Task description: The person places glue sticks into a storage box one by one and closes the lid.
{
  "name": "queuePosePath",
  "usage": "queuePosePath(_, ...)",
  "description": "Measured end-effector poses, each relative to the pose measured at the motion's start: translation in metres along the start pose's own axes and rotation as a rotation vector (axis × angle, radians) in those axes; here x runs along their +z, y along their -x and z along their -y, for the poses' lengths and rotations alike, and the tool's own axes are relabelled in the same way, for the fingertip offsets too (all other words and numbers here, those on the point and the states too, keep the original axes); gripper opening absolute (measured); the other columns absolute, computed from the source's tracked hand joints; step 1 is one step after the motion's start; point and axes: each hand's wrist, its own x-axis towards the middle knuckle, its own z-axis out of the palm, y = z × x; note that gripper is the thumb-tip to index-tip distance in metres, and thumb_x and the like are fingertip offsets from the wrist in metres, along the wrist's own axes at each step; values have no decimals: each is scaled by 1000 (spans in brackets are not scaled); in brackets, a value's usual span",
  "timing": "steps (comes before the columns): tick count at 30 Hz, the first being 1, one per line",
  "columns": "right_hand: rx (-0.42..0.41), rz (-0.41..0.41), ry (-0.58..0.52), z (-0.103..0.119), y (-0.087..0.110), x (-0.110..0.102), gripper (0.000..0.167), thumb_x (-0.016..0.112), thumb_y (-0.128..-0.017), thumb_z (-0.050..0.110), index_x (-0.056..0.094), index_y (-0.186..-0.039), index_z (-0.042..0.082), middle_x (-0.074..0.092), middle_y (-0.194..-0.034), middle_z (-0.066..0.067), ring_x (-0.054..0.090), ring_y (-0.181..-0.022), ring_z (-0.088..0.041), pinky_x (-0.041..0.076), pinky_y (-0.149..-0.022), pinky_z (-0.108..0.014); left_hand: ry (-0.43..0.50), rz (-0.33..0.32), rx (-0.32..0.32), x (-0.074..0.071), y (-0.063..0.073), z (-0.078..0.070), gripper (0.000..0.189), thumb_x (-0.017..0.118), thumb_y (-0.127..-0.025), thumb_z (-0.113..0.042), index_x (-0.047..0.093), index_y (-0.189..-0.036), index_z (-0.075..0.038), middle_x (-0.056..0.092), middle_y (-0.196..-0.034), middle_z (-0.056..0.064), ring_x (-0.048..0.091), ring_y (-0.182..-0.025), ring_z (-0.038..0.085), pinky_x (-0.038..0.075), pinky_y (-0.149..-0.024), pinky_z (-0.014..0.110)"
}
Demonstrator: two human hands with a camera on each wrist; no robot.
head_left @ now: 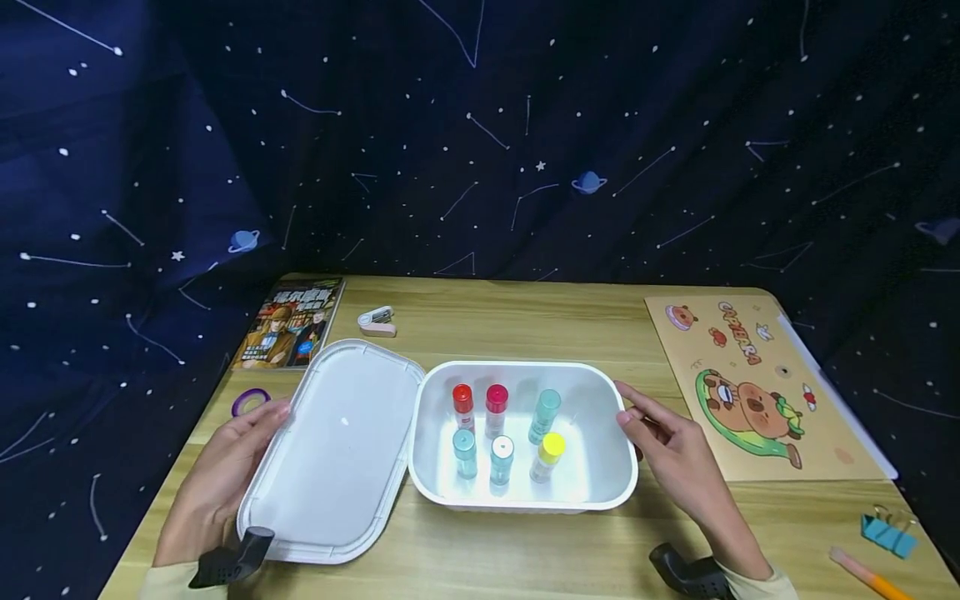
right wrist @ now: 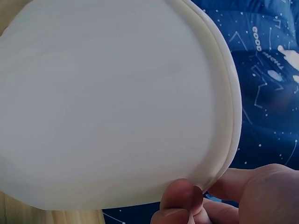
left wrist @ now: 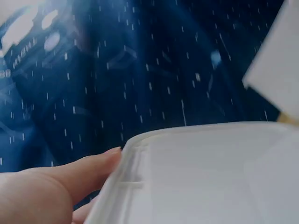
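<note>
My left hand (head_left: pixel 221 475) grips the left edge of a white plastic lid (head_left: pixel 337 450), which is tilted, its right edge beside the white box. At the box's right end, my right hand (head_left: pixel 678 458) pinches the rim of the white storage box (head_left: pixel 517 504). Inside stand several small clear bottles: one red-capped (head_left: pixel 462 402), one magenta-capped (head_left: pixel 497 402), one yellow-capped (head_left: pixel 551 450), one white-topped (head_left: pixel 501 454), the others teal-capped. In the left wrist view, the thumb meets the lid (left wrist: pixel 201 177); in the right wrist view, fingers (right wrist: pixel 180 196) hold the box's edge (right wrist: pixel 229 116).
A book (head_left: pixel 288 329) and a small stapler (head_left: pixel 377 322) lie at the back left, with a purple tape ring (head_left: pixel 251 400) nearer. To the right are a capybara folder (head_left: pixel 757 392), a teal binder clip (head_left: pixel 888 535) and an orange-handled tool (head_left: pixel 870 575). Dark starry cloth hangs behind.
</note>
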Motion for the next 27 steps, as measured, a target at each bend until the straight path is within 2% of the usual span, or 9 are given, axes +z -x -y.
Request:
queuePosePath(4,11,-12,6,0,0,-1,42,62,-106,26,60,-146,14,65,-99,-9,59,-70,-11,52,-58,-24,86,-29,94,24,-11,-26,31,49,-110,-15,75,-116,-31,77,-109,-11,74,-94,5,61,-76,24)
queuePosePath(6,18,-14,-1,-1,0,-1,43,62,-106,26,60,-146,14,66,-100,-9,60,-70,-10,53,-59,-25,112,-59,122,41,-18,-41,28,54,-109,-14,77,-112,-30,77,-106,-10,74,-92,6,61,-75,24)
queuePosePath(7,21,-14,-7,-1,-1,-1,43,62,-106,26,60,-146,14,67,-100,-9,60,-70,-10,53,-59,-25,96,-77,140,50,-21,-49,26,57,-107,-14,78,-110,-29,77,-105,-11,74,-91,5,62,-75,24)
queuePosePath(9,26,-9,-16,-2,-1,0,43,62,-105,26,60,-147,15,67,-100,-10,61,-71,-10,54,-60,-25,2,-116,181,69,-27,-62,20,65,-103,-15,79,-109,-27,76,-102,-12,74,-89,5,62,-74,23)
queuePosePath(12,32,-4,-28,-2,-1,1,43,63,-105,27,60,-147,15,67,-100,-10,60,-72,-10,53,-60,-25,-223,-134,236,97,-34,-76,18,73,-98,-21,79,-116,-20,75,-103,-11,73,-93,7,61,-79,25)
queuePosePath(15,39,-7,-39,-3,0,2,43,64,-105,26,60,-146,15,67,-100,-10,59,-72,-11,53,-60,-25,-403,-64,294,124,-39,-81,30,77,-96,-23,75,-123,-12,76,-110,-5,71,-97,13,59,-84,30)
queuePosePath(18,41,-11,-45,-2,0,4,43,64,-105,27,61,-146,15,67,-99,-9,59,-72,-10,52,-60,-24,-464,56,377,148,-40,-81,29,80,-92,-17,77,-119,-9,76,-108,3,70,-92,18,58,-83,30)
queuePosePath(23,42,-8,-60,-2,0,5,43,63,-105,26,60,-146,14,66,-97,-6,56,-72,-10,49,-60,-23,-571,238,622,184,-29,-70,24,87,-84,-13,80,-107,-12,75,-92,-1,64,-79,11,57,-74,24)
queuePosePath(27,56,1,-80,-1,-1,4,43,62,-106,26,59,-146,12,64,-95,-4,56,-74,-10,49,-62,-24,-669,306,799,205,-20,-51,22,89,-82,-15,80,-102,-13,74,-88,-5,60,-80,4,54,-72,18)
